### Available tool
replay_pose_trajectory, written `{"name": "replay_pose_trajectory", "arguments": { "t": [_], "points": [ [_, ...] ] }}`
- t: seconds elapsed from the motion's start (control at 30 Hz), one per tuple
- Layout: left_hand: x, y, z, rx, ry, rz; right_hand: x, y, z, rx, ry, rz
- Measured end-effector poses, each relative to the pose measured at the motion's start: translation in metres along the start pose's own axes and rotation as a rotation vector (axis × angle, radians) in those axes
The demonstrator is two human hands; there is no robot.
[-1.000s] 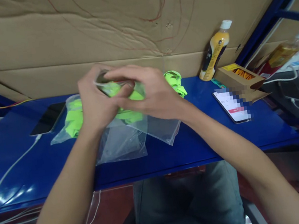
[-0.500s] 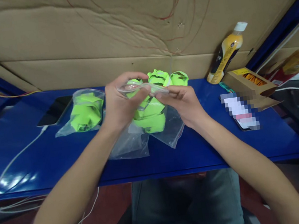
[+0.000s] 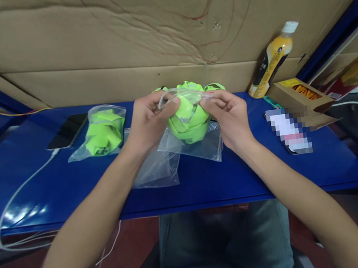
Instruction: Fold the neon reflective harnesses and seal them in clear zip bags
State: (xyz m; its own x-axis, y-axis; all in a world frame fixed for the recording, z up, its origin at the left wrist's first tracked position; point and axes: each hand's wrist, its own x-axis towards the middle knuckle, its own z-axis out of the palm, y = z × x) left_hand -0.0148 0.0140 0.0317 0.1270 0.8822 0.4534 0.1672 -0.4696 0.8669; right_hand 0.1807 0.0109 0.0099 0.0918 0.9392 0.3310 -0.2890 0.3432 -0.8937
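Observation:
Between my hands is a clear plastic zip bag with a folded neon-yellow strap bundle inside. My left hand pinches the bag's upper edge on the left, thumb and fingers closed. On the right, my right hand grips the same edge between thumb and fingers. The bag's lower part hangs toward me over flat clear bags on the table. Behind my hands, more neon-yellow bundles show in part. Left of my left hand lies another filled zip bag.
On the blue table, a black phone with a white cable lies left. At right are a yellow drink bottle, an opened cardboard box and a blurred-out phone. A cardboard wall stands behind.
My hands have moved slightly right and apart, spreading the bag's top edge. The bundle inside now shows more fully between them, and the bag's lower edge has shifted right.

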Motion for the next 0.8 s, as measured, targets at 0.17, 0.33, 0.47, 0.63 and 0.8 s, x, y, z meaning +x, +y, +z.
{"name": "replay_pose_trajectory", "arguments": {
  "t": [0.17, 0.33, 0.47, 0.63, 0.8],
  "points": [
    [-0.001, 0.002, -0.004, 0.03, 0.038, -0.008, -0.004, 0.0, 0.005, -0.007, -0.002, 0.022],
    [-0.002, -0.004, 0.0, 0.071, 0.214, 0.041, -0.004, 0.007, 0.007, -0.013, -0.013, 0.001],
    [0.0, -0.013, 0.012, -0.153, 0.055, 0.052, 0.001, 0.011, 0.0, 0.056, 0.042, -0.037],
    [-0.006, -0.008, 0.023, -0.14, -0.06, 0.054, 0.004, 0.007, -0.003, 0.158, 0.099, 0.028],
    [-0.007, -0.011, 0.019, -0.097, -0.067, 0.069, -0.002, 0.007, 0.003, 0.085, 0.008, 0.08]
  ]
}}
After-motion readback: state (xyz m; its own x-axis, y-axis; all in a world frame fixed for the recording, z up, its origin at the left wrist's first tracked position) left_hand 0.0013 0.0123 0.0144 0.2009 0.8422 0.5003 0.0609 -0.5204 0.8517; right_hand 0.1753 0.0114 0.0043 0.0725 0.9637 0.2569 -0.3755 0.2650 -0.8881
